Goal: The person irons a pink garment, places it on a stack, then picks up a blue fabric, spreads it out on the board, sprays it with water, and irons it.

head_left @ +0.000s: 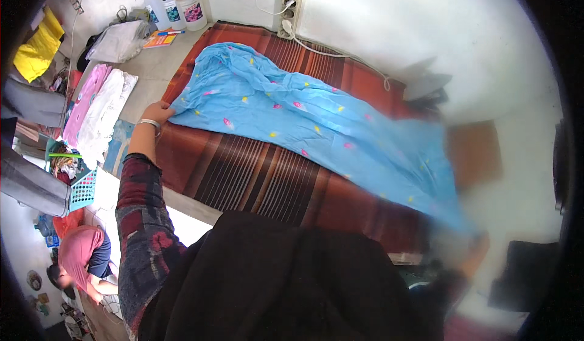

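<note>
Lying at the far upper left of the frame is a yellow cloth. Below it, at the left, stands a turquoise basket, and at the lower left another person in a reddish shirt bends forward. Next, a pink folded cloth and a white folded cloth lie side by side. Then the left hand, left of centre, is grasping the left edge of the blue cloth between its fingers. This blue cloth, with small pink and yellow marks, spreads from upper centre to lower right, over a striped red-brown cover. Above it, at upper centre, is a white socket strip. At lower right, the right hand meets the blue cloth's end; it is blurred, so I cannot tell whether its fingers are closed.
</note>
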Demonstrator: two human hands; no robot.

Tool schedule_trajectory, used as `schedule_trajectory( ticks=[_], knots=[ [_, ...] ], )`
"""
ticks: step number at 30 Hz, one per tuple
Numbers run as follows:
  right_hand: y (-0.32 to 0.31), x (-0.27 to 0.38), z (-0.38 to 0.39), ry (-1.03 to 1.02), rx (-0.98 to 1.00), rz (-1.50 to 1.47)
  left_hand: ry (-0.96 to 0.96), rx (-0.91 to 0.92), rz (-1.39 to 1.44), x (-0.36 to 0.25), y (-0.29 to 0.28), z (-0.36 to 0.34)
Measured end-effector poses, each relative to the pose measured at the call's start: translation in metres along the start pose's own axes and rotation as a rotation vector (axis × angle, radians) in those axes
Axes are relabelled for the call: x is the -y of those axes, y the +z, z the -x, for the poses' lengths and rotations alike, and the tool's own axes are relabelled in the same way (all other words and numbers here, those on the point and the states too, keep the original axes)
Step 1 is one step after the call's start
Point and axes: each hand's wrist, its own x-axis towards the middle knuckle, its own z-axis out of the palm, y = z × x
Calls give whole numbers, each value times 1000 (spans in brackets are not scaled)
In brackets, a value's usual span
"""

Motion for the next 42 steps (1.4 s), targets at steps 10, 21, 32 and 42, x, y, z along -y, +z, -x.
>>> schedule_trajectory(
  ticks=[10,21,32,42],
  knots=[
    [-57,-5,-44,-283,79,32,-16,-498,274,24,-8,-6],
    [-23,-95,-18,163,102,270,-510,50,717,34,-28,47],
    [-53,-134,11,-10,17,519,-327,-428,245,193,-49,-20],
    [38,-156,-13,-194,213,1521,-253,-333,-674,194,-59,1]
  ],
)
